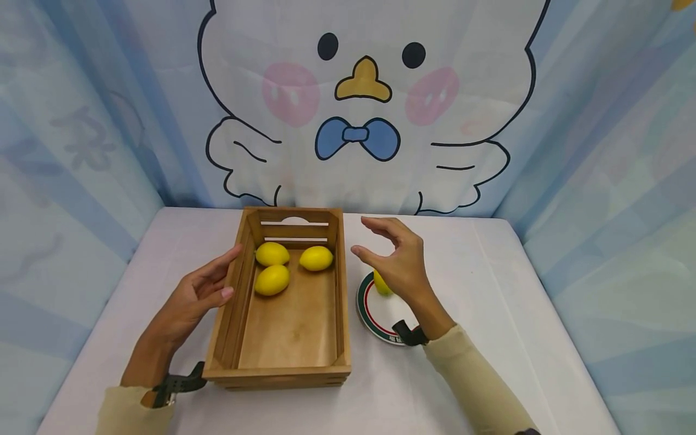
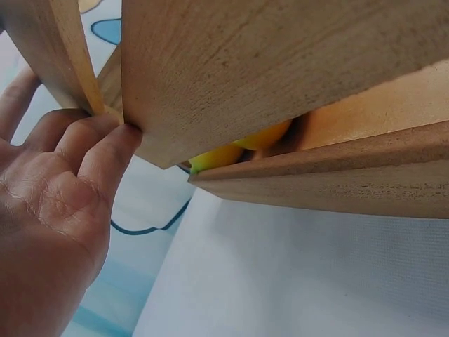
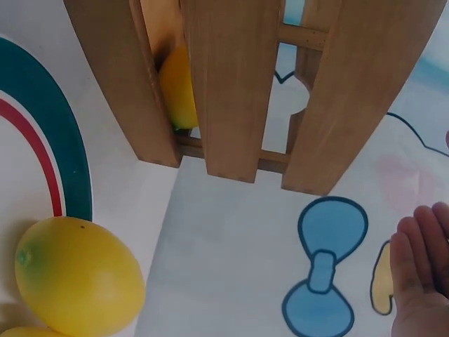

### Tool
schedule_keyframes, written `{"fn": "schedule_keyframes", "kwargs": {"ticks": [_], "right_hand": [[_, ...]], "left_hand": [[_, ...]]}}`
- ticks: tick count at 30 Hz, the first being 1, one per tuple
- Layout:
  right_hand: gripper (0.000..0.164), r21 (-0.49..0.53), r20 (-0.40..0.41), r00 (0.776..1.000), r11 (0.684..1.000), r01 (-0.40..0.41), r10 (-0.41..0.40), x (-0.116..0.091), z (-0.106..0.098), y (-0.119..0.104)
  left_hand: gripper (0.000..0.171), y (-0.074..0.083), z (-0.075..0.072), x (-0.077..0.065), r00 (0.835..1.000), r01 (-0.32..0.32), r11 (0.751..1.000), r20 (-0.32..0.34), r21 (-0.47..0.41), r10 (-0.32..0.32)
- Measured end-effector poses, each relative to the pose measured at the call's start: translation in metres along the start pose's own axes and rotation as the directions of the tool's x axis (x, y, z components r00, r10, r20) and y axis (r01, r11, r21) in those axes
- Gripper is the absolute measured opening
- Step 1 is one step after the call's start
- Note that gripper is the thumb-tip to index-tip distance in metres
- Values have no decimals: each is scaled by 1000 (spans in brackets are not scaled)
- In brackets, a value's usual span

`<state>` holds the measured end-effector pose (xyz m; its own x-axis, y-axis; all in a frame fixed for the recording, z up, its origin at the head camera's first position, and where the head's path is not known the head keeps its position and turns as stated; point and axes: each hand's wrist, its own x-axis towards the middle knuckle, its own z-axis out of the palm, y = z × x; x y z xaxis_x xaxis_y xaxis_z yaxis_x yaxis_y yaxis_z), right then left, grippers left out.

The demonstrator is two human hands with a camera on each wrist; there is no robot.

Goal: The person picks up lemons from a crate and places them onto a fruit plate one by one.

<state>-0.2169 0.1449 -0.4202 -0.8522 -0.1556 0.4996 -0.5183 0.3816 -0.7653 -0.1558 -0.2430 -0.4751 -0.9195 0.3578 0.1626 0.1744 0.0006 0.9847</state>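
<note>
A wooden slatted crate (image 1: 296, 326) holds three yellow lemons (image 1: 316, 258) near its far end. My left hand (image 1: 187, 308) rests against the crate's left side, its fingertips at the slats, as the left wrist view shows close up. Just past the crate's right wall, my right hand (image 1: 399, 260) hovers with thumb and fingers spread apart and nothing between them. Under it lies a white plate (image 1: 365, 311) with a green and red rim, partly hidden by the hand and wrist. On the plate is a lemon (image 3: 81, 274); the right wrist view also shows the edge of another lemon (image 3: 28, 332).
A white cloth covers the table (image 1: 478, 290). Behind it hangs a curtain (image 1: 359, 181) printed with a bird in a blue bow tie, and pale blue curtains (image 1: 625, 199) enclose both sides. Each wrist wears a dark strap (image 1: 179, 382).
</note>
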Motion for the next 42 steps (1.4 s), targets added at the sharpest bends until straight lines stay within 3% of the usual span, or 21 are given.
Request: {"fn": "schedule_keyframes", "kwargs": {"ticks": [10,20,29,42], "right_hand": [[53,31,98,995,999,12,-15,8,3,3],[54,35,141,990,999,-28,23,17,6,9],[54,55,189,982,998,3,-13,27,9,12],[60,-3,307,951,999,34,-31,39,15,21]], "left_hand": [[71,2,-1,0,1000,14,1000,1,5,-14],[72,1,0,1,999,52,998,-17,28,-51],[71,3,0,1,999,44,999,-10,15,-44],[71,4,0,1,998,65,998,-14,6,-65]]}}
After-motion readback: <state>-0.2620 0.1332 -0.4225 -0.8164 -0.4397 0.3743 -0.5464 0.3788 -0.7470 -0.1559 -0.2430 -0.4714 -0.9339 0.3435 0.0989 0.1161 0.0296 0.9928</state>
